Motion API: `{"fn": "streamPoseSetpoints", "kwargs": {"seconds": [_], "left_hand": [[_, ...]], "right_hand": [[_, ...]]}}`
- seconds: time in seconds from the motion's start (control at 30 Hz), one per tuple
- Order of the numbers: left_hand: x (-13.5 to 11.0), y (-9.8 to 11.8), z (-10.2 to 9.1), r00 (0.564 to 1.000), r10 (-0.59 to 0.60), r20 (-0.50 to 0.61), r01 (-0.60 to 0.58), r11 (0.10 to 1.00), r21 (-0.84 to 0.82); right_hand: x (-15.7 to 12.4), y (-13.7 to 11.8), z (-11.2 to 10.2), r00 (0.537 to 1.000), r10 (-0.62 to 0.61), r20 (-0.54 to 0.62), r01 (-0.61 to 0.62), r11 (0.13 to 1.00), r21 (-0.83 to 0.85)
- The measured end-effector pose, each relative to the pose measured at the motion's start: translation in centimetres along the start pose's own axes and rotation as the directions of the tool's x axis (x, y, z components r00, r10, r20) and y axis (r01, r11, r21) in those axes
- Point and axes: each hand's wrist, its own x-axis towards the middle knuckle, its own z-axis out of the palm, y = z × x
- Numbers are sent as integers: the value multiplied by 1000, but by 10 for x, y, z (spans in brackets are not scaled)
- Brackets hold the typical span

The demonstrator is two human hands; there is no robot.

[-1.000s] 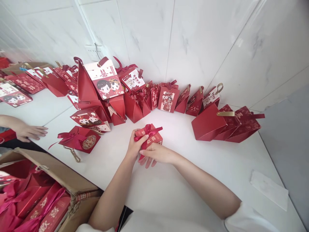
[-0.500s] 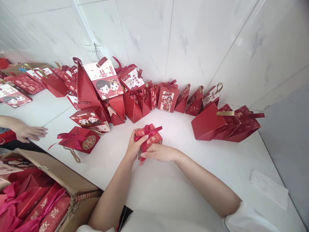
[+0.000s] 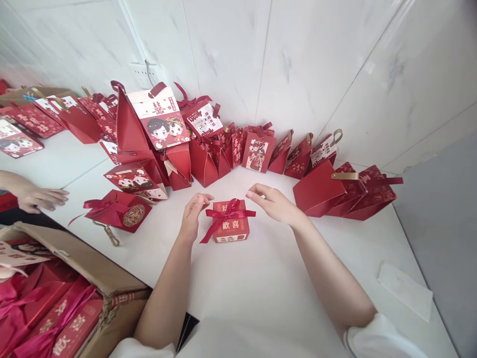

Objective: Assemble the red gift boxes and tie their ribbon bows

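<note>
A small red gift box [image 3: 231, 226] tied with a red ribbon bow sits upright on the white table [image 3: 261, 278] between my hands. My left hand [image 3: 194, 214] hovers just left of the box, fingers curled loosely and apart, holding nothing. My right hand [image 3: 274, 201] is above and to the right of the box, fingers spread, also holding nothing. Neither hand touches the box.
Several red gift bags [image 3: 208, 149] line the wall, with larger ones [image 3: 346, 191] at right. A ribboned red box [image 3: 119, 211] lies at left. A cardboard carton [image 3: 74, 293] of red boxes stands at lower left. Another person's hand [image 3: 39, 196] rests at the left edge. A white paper [image 3: 404, 291] lies at right.
Both hands held the small box and its ribbon; now they have let go and drawn apart, and the box stands on the table a little nearer to me.
</note>
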Motion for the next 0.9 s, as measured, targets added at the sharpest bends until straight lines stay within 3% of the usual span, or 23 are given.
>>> {"fn": "streamPoseSetpoints", "kwargs": {"seconds": [0.07,0.17,0.23,0.43,0.6,0.7,0.9], "left_hand": [[0,2,-9,994,7,110,-14,998,67],[-2,8,-16,944,-94,316,49,988,149],[-4,10,-16,926,-116,360,66,987,148],[-7,9,-5,927,-64,370,49,998,48],[-6,3,-4,939,-9,342,-22,996,87],[-5,-1,-4,950,13,313,-41,996,82],[-7,3,0,940,-28,339,-12,993,116]], "right_hand": [[7,10,11,999,-5,32,3,999,53],[15,21,28,987,-76,139,39,967,253],[18,25,34,976,-115,185,43,934,356],[17,26,28,952,-89,293,-82,848,523],[15,21,19,914,-139,382,-56,888,457],[15,18,15,902,-105,419,-91,903,421],[14,17,8,879,-96,468,-84,933,349]]}}
